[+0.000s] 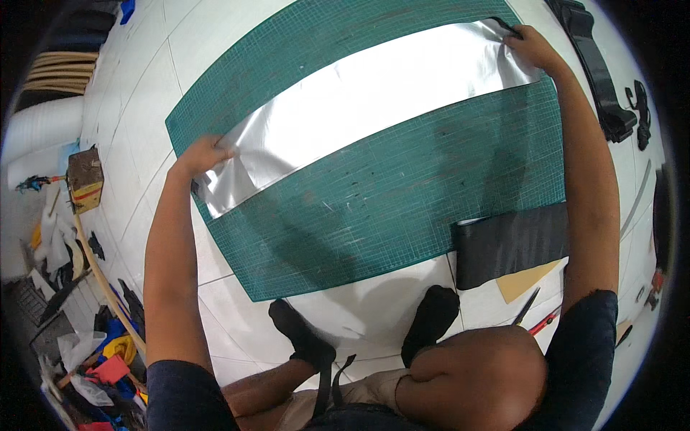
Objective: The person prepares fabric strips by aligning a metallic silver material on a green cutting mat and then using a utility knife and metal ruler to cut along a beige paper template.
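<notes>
A long strip of shiny silver sheet (374, 97) with dark edging at its right end stretches over a green cutting mat (359, 208). My left hand (203, 156) grips its left end, thumb on top and the other fingers hidden beneath. At the far right, my right hand (532, 49) pinches the other end, where the sheet creases and a black underside shows. The strip slants upward from left to right between both hands. Whether its middle touches the mat I cannot tell.
On the mat's near right corner lies a folded black sheet (510, 244), with tan card (527, 280) below it. A black pen-like tool (527, 305) and a red-handled tool (544, 321) lie by my knee. A box (86, 179) and scraps are at left; black moulded pieces (593, 65) at right.
</notes>
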Tool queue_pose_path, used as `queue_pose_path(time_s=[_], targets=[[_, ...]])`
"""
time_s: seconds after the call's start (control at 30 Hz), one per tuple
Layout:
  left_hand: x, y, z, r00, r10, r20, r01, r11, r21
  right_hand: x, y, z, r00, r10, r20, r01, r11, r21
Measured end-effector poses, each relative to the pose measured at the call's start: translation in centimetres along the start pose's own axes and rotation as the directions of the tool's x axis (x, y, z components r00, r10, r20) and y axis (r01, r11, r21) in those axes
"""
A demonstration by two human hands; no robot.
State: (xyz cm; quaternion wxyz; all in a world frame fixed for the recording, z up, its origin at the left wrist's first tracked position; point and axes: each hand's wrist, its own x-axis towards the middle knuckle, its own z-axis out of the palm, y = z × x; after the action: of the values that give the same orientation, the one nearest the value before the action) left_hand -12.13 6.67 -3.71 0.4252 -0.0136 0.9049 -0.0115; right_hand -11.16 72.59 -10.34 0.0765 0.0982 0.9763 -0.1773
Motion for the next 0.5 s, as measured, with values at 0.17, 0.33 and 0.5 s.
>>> queue_pose_path(time_s=[0.17,0.33,0.5], targets=[[1.3,-3.1,1.0,0.975,0.095,-0.199,-0.100,0.995,-0.016,1.2,-0.5,0.7,0.996,-0.090,0.016,0.089,0.995,0.031],[1.7,-1.9,1.2,0.932,0.156,-0.329,-0.139,0.987,0.075,2.1,1.9,1.1,0.996,-0.083,-0.036,0.086,0.993,0.080],[1.1,-3.7,2.8,0.790,0.309,-0.529,-0.261,0.951,0.166,2.3,2.7,2.3,0.999,-0.044,-0.010,0.045,0.989,0.144]])
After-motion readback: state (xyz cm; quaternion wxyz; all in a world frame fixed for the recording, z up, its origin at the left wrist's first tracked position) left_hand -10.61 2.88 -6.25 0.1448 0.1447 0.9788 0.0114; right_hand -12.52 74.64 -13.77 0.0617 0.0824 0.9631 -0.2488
